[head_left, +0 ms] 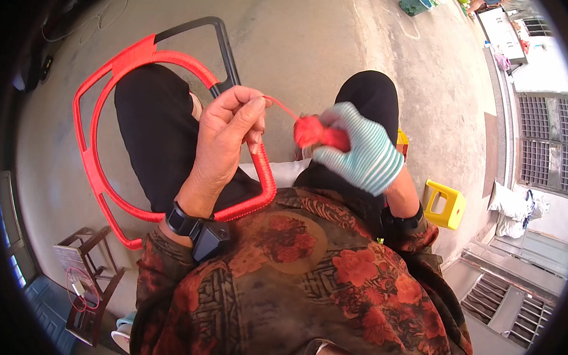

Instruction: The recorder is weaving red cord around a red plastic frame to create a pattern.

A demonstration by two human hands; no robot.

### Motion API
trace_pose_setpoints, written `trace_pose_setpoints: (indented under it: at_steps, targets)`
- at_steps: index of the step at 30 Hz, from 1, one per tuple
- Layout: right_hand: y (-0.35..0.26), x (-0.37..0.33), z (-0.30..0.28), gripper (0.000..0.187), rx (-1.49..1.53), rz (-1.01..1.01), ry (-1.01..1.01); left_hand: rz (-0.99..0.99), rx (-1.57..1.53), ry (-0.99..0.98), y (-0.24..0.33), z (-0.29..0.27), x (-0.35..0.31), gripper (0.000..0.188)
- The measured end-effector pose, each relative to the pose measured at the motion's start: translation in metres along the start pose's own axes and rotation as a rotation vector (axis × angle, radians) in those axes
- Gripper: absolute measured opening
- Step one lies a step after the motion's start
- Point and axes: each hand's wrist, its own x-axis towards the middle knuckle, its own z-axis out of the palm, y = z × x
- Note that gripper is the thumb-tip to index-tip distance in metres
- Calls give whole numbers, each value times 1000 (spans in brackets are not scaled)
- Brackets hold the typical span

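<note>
Head view, watched from nearby: red-wrapped frame (129, 56), ten o'clock, at the sitter's left knee (151, 97); knee movement could tip it. Gloved right hand (362, 148), two o'clock: fingers curled around red bundle (309, 131). Bare left hand (229, 126), eleven o'clock: fingers pinch red strand (281, 107); slackened grip could tangle it.

Frame (93, 171): ten o'clock, by left leg (154, 126). Cord ball (309, 132): one o'clock, in right hand (364, 149). Stool (449, 208): three o'clock. Second stool (102, 262): eight o'clock, cable (78, 288) on it. Bucket (415, 2): one o'clock, beyond.
</note>
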Motion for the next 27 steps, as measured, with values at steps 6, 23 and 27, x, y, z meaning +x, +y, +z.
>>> trace_pose_setpoints:
  at_steps: [6,23,27]
  targets:
    - [-40,-11,-20,34,279,-261,-104,8,449,-76,-9,13,0,13]
    - [-33,-24,1,32,458,-171,-63,-156,435,-321,7,15,-16,6]
    - [-37,-1,2,35,-25,-85,397,-93,582,-333,8,13,-21,9]
